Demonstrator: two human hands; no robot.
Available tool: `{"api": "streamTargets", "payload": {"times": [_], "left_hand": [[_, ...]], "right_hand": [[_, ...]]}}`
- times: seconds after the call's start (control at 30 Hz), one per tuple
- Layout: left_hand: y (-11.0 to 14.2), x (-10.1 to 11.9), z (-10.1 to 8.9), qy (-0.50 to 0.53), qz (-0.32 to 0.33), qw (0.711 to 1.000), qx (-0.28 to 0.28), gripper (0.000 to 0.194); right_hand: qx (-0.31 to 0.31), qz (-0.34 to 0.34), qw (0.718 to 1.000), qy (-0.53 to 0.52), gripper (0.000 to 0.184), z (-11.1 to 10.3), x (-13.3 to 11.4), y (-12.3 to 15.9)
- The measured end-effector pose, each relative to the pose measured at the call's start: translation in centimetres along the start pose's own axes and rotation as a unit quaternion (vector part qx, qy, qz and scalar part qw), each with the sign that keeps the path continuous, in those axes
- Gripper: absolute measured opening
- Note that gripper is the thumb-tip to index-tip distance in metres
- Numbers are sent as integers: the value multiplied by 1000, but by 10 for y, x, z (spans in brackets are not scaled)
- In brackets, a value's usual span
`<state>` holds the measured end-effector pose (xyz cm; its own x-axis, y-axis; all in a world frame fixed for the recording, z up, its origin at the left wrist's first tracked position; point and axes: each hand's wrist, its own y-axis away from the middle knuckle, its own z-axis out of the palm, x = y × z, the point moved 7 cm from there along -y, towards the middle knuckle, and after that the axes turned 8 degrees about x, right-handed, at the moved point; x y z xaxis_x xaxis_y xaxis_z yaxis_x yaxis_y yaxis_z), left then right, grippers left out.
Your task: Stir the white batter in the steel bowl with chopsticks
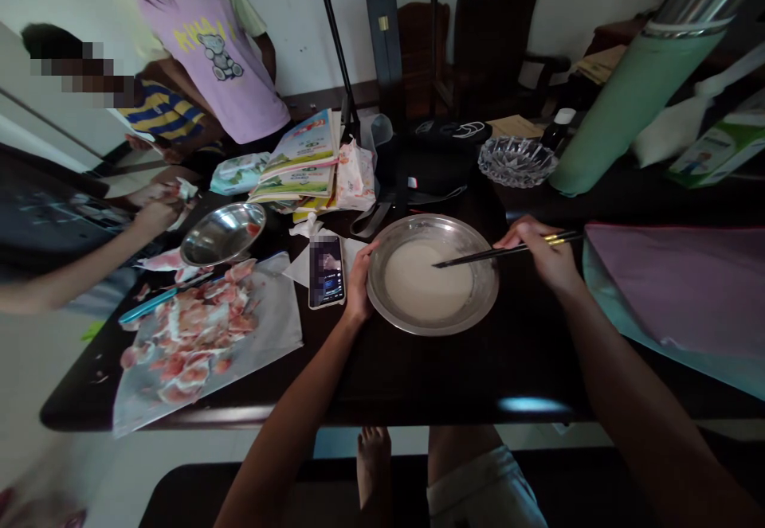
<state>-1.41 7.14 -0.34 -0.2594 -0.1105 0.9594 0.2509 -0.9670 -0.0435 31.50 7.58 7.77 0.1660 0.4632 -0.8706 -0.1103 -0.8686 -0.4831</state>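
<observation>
At a dark, glossy counter (478, 377), we look down at a wide metal bowl (431, 330) standing upright just in front of us, partly filled with smooth, whitish liquid (418, 285). Our left hand (359, 283) holds the bowl at its left rim. Our right hand (543, 251), above the right rim, is closed around dark chopsticks (478, 258) with gold bands; they slant down across the bowl, their tips at the middle of the liquid, though we cannot tell how deep they reach. Just left of our left hand lies a phone (327, 273) with its screen lit. Farther left, pinkish-white peelings (203, 321) are spread over a clear plastic sheet (275, 317), with a teal-handled knife (149, 303) among them and a smaller metal bowl (224, 235) behind. Beyond the phone we see stacked booklets (299, 162). To the right, a cut-glass dish (517, 163) sits beside a tall green flask (639, 110). Across the counter's left end are three other people, one in a lilac top (230, 58).
</observation>
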Motion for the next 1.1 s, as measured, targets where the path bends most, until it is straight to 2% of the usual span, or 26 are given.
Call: {"api": "streamTargets", "payload": {"times": [0.07, 0.2, 0.27, 0.37, 0.47, 0.57, 0.63, 0.7, 0.73, 0.83, 0.9, 0.97, 1.03, 1.1], "left_hand": [[0, 0, 0, 1, -2, 1000, -4, 56], [-1, -1, 0, 0, 6, 1000, -4, 55], [-1, -2, 0, 0, 8, 1000, 3, 56], [-1, -1, 1, 2, 6, 1000, -2, 56], [0, 1, 2, 3, 6, 1000, -5, 55], [1, 1, 2, 11, -3, 1000, 0, 56], [1, 0, 2, 15, -8, 1000, 1, 56], [0, 0, 2, 14, -7, 1000, 2, 55], [0, 0, 1, 13, -5, 1000, 4, 53], [0, 0, 1, 13, -4, 1000, 5, 51], [0, 0, 1, 13, -5, 1000, 4, 52], [0, 0, 1, 10, -4, 1000, 2, 53], [1, 0, 1, 7, -2, 1000, 1, 53], [1, 1, 1, 4, -4, 1000, 2, 53]], "right_hand": [[-1, 13, 999, -30, 48, -3, 2, 0], [-98, 20, 995, -27, 44, 18, -2, 6], [-115, 17, 993, -5, 41, 24, -3, 7], [-59, 29, 998, 18, 39, 13, 1, 2], [1, 47, 999, -18, 46, -1, 7, -1], [-39, 47, 997, -49, 48, 6, 5, 2], [-91, 42, 994, -36, 44, 18, 1, 6], [-106, 37, 994, -13, 40, 23, 1, 7], [-94, 39, 995, -1, 39, 21, 2, 6], [-7, 54, 999, -2, 42, 2, 8, 0], [14, 55, 998, -29, 45, -4, 9, -1], [-24, 54, 997, -39, 47, 2, 7, 0], [-91, 56, 994, -22, 46, 15, 3, 4], [-124, 51, 991, 3, 44, 23, -1, 7]]}}
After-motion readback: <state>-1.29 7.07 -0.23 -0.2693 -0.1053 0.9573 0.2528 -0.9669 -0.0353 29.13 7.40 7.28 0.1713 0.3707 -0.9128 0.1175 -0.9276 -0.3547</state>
